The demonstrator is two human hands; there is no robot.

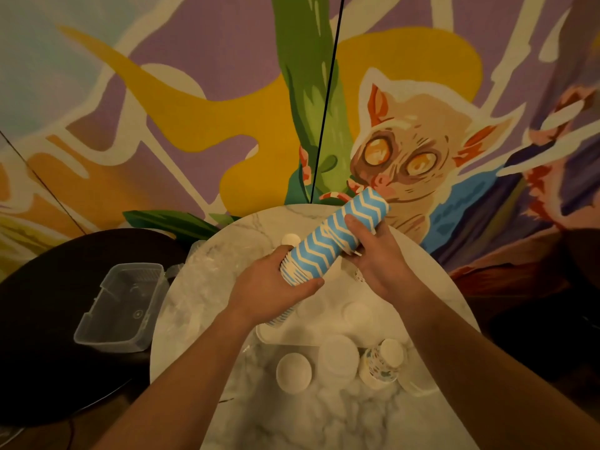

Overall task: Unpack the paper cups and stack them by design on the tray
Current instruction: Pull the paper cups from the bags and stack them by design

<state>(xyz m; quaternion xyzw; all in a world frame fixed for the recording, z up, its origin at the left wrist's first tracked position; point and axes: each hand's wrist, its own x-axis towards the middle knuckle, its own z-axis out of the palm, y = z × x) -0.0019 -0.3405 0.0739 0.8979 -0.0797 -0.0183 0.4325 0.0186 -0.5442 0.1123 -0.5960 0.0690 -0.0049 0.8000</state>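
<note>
Blue-and-white zigzag cup stack [337,237] held tilted above the marble worktop [207,280] centre; left hand [279,287] fingers wrap its lower end, right hand [373,254] fingers clasp its upper half.

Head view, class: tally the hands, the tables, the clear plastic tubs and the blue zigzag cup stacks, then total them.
Hands: 2, left hand, right hand
Tables: 2, marble table, dark table
Clear plastic tub: 1
Blue zigzag cup stack: 1
Total: 6
</note>
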